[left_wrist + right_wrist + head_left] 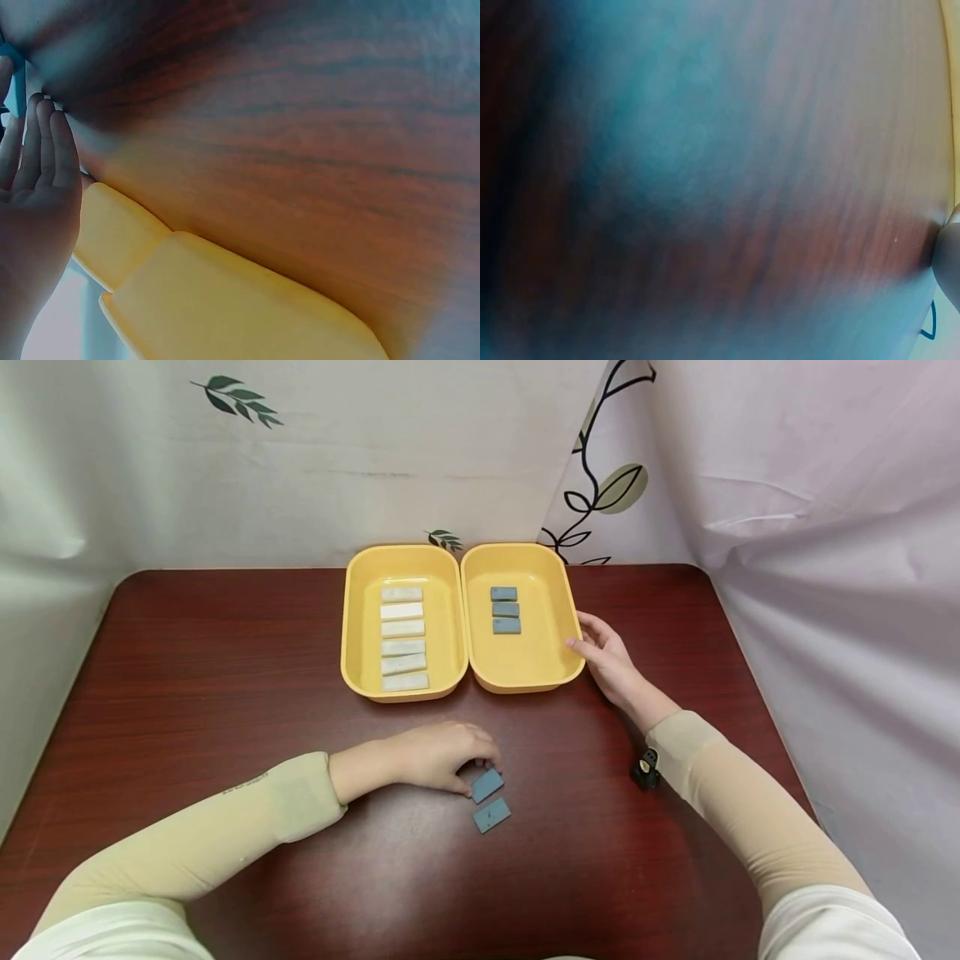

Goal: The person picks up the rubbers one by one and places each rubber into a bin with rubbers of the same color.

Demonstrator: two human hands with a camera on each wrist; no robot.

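Near the middle of the table, my left hand (446, 756) pinches a flat blue-grey rectangular block (488, 786) between thumb and fingertips. In the left wrist view the same block (16, 82) shows at the upper left, between the thumb and the fingers. A second blue-grey block (492, 816) lies just in front of it on the table. My right hand (611, 664) grips the right wall of the right yellow tray (525, 670), thumb over the rim and fingers outside. Three blue-grey blocks (506, 609) lie in a column in that tray.
Against the right tray stands the left yellow tray (360, 672), holding several whitish blocks (402, 628) in a column. Both sit at the back of the dark red wooden table (225, 693). A small black object (645, 770) is by the right wrist. Pale curtains (360, 460) surround the table.
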